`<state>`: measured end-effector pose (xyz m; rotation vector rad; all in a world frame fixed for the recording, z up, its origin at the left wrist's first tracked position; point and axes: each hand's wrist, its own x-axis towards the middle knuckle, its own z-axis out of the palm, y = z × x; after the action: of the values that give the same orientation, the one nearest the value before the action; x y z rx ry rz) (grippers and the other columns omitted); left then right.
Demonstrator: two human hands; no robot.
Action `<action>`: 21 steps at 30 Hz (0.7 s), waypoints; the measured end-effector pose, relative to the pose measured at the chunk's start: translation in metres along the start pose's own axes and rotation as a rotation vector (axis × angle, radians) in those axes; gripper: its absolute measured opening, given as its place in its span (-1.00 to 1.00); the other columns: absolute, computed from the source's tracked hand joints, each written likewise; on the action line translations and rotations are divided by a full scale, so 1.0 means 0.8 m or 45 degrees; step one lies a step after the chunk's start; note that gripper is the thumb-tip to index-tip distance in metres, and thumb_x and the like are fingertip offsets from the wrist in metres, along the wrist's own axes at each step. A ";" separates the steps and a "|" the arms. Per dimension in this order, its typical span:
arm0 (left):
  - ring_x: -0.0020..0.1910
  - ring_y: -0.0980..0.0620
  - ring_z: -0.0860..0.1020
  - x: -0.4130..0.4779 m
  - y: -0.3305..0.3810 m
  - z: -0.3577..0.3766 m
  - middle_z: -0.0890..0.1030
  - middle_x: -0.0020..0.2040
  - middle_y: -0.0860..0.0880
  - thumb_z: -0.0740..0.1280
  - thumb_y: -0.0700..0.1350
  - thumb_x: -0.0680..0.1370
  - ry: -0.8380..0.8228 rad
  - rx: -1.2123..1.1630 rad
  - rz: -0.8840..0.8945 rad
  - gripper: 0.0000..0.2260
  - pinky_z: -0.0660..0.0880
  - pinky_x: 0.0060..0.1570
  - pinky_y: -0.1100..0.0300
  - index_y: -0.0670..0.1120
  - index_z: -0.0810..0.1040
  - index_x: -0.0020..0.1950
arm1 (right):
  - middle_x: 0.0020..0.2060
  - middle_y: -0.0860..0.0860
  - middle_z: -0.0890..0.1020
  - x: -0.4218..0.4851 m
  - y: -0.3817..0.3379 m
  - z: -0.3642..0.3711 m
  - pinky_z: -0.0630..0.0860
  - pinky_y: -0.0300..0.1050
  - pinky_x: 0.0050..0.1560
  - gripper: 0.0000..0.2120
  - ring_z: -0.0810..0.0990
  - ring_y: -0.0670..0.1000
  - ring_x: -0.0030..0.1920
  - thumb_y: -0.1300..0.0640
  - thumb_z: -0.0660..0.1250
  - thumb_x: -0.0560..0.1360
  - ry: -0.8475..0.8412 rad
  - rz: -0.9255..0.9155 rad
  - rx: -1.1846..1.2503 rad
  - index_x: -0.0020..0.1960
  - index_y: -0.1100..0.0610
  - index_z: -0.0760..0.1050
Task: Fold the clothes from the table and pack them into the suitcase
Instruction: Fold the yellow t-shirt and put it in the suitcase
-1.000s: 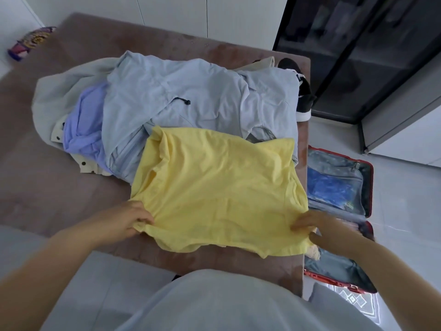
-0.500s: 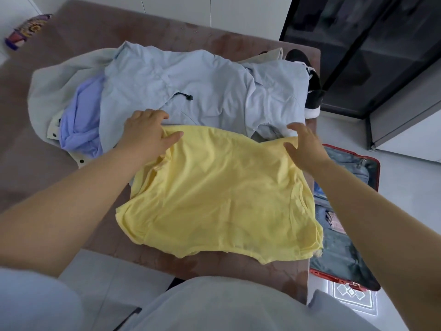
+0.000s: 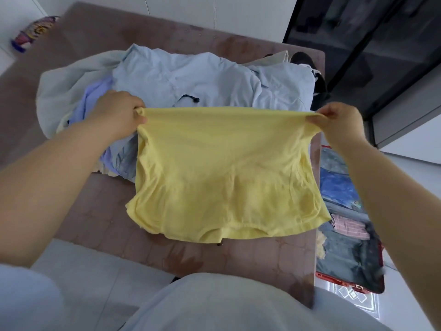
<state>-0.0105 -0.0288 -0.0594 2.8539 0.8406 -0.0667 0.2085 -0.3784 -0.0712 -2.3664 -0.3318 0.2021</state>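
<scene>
A yellow T-shirt [image 3: 224, 173] is stretched between my hands above the brown table [image 3: 114, 206]. My left hand [image 3: 119, 113] pinches its far left corner and my right hand [image 3: 338, 123] pinches its far right corner, lifting that edge; the near hem still lies on the table. Behind it sits a pile of clothes [image 3: 191, 77]: pale blue, lilac and grey-green garments. The open red suitcase [image 3: 353, 266] lies on the floor to the right of the table, with blue and pink striped items inside.
A black and white shoe [image 3: 317, 80] lies at the table's far right corner. A colourful object [image 3: 33, 32] lies at the far left. A dark glass door [image 3: 372, 51] stands at the right. White floor tiles run along the table's near edge.
Both hands went from the shirt's near hem to its far edge, gripped the two far corners and lifted them, so the shirt now hangs taut between them.
</scene>
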 end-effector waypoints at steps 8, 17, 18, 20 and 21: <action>-0.24 0.01 0.42 -0.003 -0.013 0.012 0.47 -0.26 -0.01 0.39 -0.13 0.49 -0.071 -0.596 -0.071 -0.86 0.29 -0.27 0.17 -0.09 0.43 -0.08 | 0.08 0.14 0.54 -0.140 -0.046 0.133 0.30 0.01 0.19 -0.66 0.47 0.23 0.10 0.23 0.36 0.32 -0.207 -0.619 -0.232 0.10 0.16 0.51; -0.30 0.04 0.45 -0.007 -0.032 0.010 0.49 -0.30 -0.03 0.36 -0.12 0.51 -0.245 -0.903 0.009 -0.76 0.47 -0.17 0.14 0.01 0.32 -0.25 | 0.29 0.06 0.32 -0.271 -0.097 0.250 0.24 0.00 0.30 -0.49 0.31 0.13 0.29 -0.13 0.30 0.48 -0.976 -0.642 -0.581 0.34 0.05 0.28; -0.28 0.03 0.50 -0.006 -0.032 0.011 0.53 -0.27 -0.03 0.34 -0.11 0.53 -0.245 -0.948 -0.015 -0.78 0.52 -0.16 0.13 0.01 0.32 -0.23 | 0.27 0.07 0.34 -0.277 -0.101 0.257 0.25 -0.01 0.29 -0.48 0.32 0.13 0.27 -0.13 0.29 0.48 -0.925 -0.663 -0.577 0.33 0.07 0.27; -0.31 0.02 0.54 -0.005 -0.031 0.012 0.56 -0.26 -0.02 0.30 -0.09 0.55 -0.207 -0.968 -0.036 -0.80 0.56 -0.18 0.10 0.01 0.31 -0.20 | 0.26 0.08 0.35 -0.288 -0.111 0.270 0.30 0.00 0.27 -0.46 0.33 0.13 0.25 -0.12 0.29 0.48 -0.833 -0.727 -0.518 0.35 0.08 0.24; -0.34 0.02 0.53 -0.006 -0.029 0.012 0.56 -0.27 -0.02 0.28 -0.09 0.57 -0.185 -0.947 -0.030 -0.82 0.55 -0.20 0.10 0.00 0.31 -0.18 | 0.25 0.09 0.36 -0.292 -0.116 0.279 0.34 0.02 0.23 -0.45 0.35 0.15 0.23 -0.12 0.29 0.48 -0.802 -0.777 -0.506 0.36 0.08 0.22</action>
<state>-0.0271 -0.0136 -0.0721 2.1156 0.6812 0.0314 -0.0842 -0.2374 -0.1570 -2.3898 -1.4792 0.6295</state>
